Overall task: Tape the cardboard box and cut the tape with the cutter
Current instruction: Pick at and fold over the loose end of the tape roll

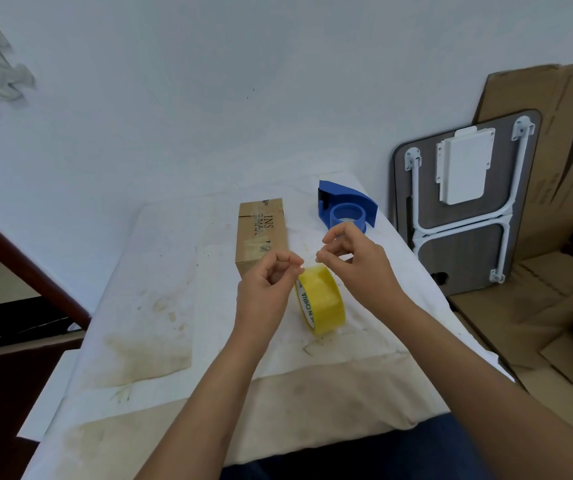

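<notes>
Pinching the tape's loose end, my left hand (pixel 266 282) and right hand (pixel 354 258) grip it above the yellow tape roll (pixel 321 297). Cardboard box (pixel 261 233) lies beyond; blue cutter (pixel 345 207) far right on the bench (pixel 160 271).

1. A plain room in a home is shown, used for packing.
2. A stained white table cover (pixel 160 271) is seen under the hands.
3. Flat cardboard sheets (pixel 555 306) and a folded small table (pixel 465 209) are leaned right of the hands.

Pale wall (pixel 209 81) — folded table (pixel 465 209), flattened cardboard (pixel 555 140) leaning right.
</notes>
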{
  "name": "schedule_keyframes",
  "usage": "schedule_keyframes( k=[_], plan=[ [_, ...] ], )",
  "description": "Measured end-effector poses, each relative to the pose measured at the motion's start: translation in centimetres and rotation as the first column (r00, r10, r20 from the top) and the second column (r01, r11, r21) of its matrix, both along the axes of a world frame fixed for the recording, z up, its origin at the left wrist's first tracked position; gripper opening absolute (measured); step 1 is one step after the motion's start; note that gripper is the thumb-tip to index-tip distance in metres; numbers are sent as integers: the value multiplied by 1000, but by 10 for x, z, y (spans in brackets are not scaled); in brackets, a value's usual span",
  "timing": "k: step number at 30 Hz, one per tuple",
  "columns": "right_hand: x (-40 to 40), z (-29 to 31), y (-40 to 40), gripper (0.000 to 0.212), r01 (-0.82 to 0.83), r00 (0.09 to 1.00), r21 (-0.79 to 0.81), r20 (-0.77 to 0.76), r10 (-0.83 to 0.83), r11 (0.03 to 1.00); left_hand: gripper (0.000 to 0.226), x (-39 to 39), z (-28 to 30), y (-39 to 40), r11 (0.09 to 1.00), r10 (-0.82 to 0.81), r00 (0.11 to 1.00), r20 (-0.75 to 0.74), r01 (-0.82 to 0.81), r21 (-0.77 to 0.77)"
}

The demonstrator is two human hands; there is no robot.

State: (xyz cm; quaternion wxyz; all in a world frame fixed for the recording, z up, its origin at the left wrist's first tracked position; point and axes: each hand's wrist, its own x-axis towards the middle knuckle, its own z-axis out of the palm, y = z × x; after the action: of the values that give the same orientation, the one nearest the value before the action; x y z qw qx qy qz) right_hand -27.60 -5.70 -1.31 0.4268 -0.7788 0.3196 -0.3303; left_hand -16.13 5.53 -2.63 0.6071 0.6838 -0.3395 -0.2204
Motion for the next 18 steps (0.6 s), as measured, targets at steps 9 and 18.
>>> schedule_keyframes(
  k=[9, 18],
  plan=[
    [-4, -2, 0, 8, -13, 1000, -45, 12, 14, 999, 19, -6, 0, -3, 996, 90, 991, 101, -91, 10],
    [-4, 4, -5, 15, -125, 984, -130, -141, 106, 984, 19, -3, 1, -2, 991, 107, 920, 377, -128, 32]
  ],
)
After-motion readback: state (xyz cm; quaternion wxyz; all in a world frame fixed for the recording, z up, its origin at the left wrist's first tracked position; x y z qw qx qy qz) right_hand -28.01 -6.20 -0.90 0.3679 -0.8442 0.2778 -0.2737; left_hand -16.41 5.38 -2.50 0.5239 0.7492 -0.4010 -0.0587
